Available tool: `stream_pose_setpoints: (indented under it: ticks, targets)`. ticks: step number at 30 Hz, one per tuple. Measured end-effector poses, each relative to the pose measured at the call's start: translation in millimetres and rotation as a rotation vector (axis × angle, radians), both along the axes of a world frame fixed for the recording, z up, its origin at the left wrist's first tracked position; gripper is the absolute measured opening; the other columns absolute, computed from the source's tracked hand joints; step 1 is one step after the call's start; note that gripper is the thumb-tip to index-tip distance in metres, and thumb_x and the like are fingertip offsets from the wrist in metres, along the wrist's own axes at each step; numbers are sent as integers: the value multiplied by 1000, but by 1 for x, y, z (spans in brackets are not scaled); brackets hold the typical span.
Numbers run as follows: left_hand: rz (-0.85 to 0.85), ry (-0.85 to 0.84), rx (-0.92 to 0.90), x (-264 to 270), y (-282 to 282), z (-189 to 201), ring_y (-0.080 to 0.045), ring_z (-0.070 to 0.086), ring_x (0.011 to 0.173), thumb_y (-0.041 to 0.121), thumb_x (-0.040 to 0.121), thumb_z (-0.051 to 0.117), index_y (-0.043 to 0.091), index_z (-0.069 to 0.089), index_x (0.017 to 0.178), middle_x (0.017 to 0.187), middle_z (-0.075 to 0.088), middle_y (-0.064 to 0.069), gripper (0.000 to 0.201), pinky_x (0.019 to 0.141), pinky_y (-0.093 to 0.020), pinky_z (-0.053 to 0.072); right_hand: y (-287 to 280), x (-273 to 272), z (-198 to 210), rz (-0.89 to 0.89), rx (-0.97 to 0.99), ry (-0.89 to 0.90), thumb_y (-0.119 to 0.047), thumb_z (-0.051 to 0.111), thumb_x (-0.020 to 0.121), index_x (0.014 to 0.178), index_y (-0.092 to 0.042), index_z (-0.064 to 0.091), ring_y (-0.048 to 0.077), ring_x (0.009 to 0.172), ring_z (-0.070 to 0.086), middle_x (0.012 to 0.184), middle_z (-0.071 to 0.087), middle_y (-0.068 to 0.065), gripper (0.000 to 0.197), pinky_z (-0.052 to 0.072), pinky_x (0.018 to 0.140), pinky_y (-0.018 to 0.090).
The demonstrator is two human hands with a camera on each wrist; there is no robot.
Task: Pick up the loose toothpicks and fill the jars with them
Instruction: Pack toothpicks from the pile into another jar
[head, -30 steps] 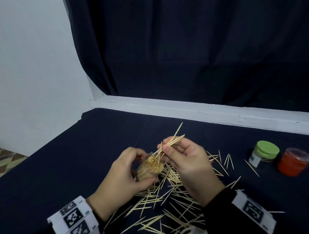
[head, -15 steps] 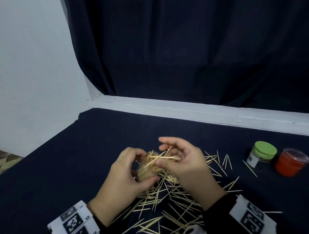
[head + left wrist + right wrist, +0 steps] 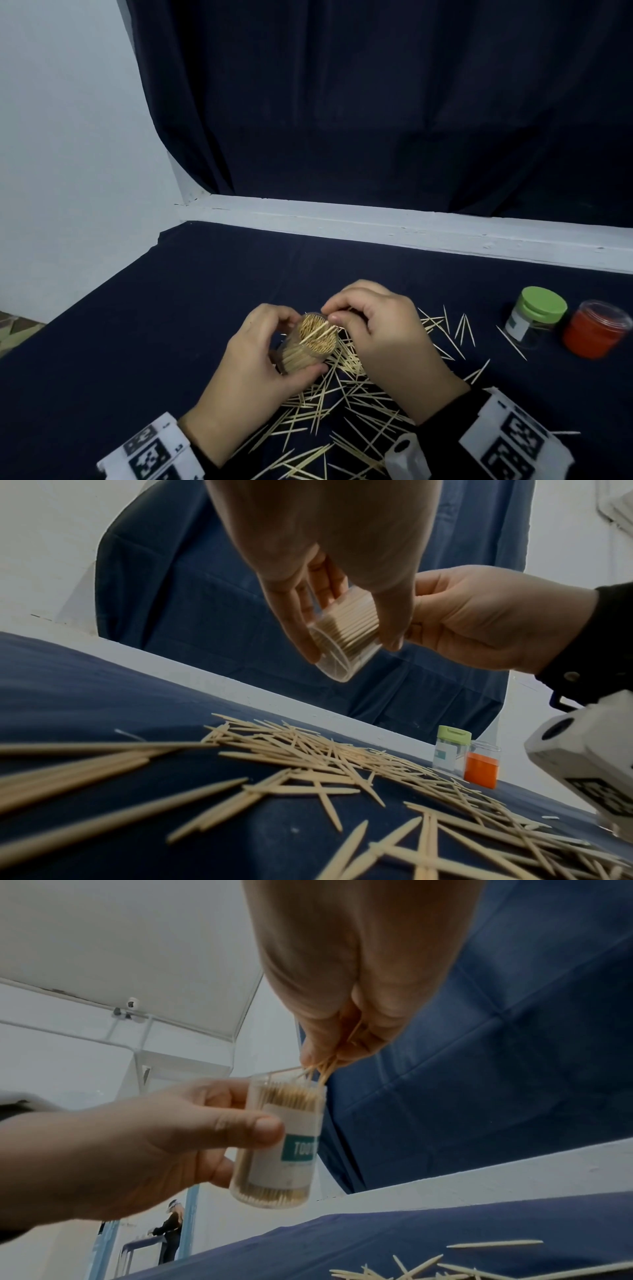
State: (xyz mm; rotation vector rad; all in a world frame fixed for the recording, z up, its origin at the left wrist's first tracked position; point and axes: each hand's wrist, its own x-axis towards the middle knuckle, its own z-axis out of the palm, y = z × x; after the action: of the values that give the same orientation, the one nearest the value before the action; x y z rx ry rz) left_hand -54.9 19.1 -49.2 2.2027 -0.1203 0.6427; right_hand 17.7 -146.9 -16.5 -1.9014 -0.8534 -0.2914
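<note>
At the left, the left hand (image 3: 253,363) wraps thumb and fingers around a clear plastic jar (image 3: 308,346), lifted off the table and tilted so its open mouth faces up and toward the person; it is packed with toothpicks standing on end. The right wrist view shows the jar's white label with a teal band, the thumb pressed on its side. Just to the right, the right hand (image 3: 380,329) is curled above the jar mouth, thumb and fingertips pinching a small bunch of toothpicks (image 3: 320,1070) whose lower ends reach into the opening; a few lie slanted across the packed tips. Below and between the two hands, many loose toothpicks (image 3: 346,407) lie scattered and crisscrossed on the dark blue tablecloth (image 3: 171,308), spreading toward the near edge and out to the right. Farther right, well apart from the hands, a second clear jar with a green lid (image 3: 536,317) stands upright on the cloth, and just beside it sits a red container (image 3: 594,329) with a clear top.
</note>
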Motion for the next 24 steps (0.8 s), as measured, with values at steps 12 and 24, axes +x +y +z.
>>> stream_pose_setpoints:
  ticks: [12,24]
  targets:
    - [-4,-14,45,1,0,-1,-6,53,105,35,60,87,33,55,99,103,52,18,50,67,-21,53,1,-5,2,42,-277,-315,-24,49,75,76,-16,69,14,79,57,80,63,-7,22,51,63,28]
    - [-31,-72,-21,0,-2,1,-8,55,103,34,58,89,28,58,98,102,54,16,51,66,-17,54,-5,-6,8,-1,101,116,1,71,78,77,-15,76,2,79,62,78,65,-11,17,44,67,8]
